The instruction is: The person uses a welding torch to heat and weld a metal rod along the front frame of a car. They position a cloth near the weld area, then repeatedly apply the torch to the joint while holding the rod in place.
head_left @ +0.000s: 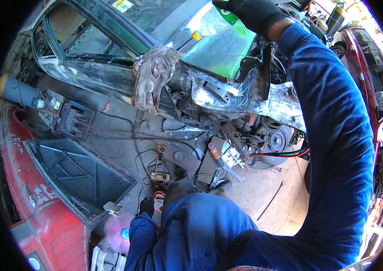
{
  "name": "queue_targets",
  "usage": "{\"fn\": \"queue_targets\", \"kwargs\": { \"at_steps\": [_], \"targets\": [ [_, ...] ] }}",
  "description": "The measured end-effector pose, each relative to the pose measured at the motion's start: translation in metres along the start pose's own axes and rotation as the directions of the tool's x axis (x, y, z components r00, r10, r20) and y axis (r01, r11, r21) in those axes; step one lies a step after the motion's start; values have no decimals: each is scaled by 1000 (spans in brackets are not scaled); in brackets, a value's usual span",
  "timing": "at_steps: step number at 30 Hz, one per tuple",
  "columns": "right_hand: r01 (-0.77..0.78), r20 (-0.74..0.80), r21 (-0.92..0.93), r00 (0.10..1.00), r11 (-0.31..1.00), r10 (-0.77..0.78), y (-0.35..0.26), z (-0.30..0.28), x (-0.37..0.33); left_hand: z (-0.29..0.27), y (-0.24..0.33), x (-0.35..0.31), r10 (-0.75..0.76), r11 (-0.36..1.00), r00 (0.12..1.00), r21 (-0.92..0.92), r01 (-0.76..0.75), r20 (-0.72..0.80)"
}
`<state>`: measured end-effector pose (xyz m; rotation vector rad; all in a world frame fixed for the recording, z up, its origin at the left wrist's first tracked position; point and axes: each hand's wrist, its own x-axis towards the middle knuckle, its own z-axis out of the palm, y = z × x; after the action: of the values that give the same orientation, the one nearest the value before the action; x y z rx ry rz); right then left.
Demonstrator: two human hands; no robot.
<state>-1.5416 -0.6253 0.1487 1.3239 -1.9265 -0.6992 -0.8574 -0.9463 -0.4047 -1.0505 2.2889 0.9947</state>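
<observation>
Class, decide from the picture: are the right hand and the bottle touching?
Touching: the head view shows the right hand gripping the bottle by its green-labelled end.

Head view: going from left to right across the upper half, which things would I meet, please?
Grey cylinder with a yellowish end, grey rag, yellow bottle cap, black-gloved right hand, dark red car.

From my distant station I see a dark band [236, 249] crossing a loose blue garment [200, 221], small dark spots [208, 254] left of that band, creased blue sleeves [336, 104] either side of it, and black gloves covering left hand [146, 206] and right hand [252, 17] beyond it.
</observation>
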Motion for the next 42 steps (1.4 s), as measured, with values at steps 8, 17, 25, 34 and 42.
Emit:
{"fn": "queue_targets", "kwargs": {
  "at_steps": [8, 17, 25, 34, 42],
  "targets": [
    [16, 19, -35, 1000, 999, -16, 5, -3, 5, 5, 12, 14, 121, 991, 991, -45, -123, -60],
    [34, -35, -34, 999, 999, -35, 10, -7, 3, -14, 47, 20, 117, 989, 993, -92, -115, 13],
    [36, 12, -66, 999, 997, -35, 9, -13, 4, -13, 41, 18, 48, 998, 999, 29, -48, 13],
    [44, -32, -66, 998, 997, -47, 8, -10, 2, -16, 39, 16, 80, 997, 996, 14, -81, 34],
    [27, 32, -37, 999, 999, -25, 5, -10, 5, -1, 17, 31, 53, 997, 998, -56, -52, 17]
  ]
}}
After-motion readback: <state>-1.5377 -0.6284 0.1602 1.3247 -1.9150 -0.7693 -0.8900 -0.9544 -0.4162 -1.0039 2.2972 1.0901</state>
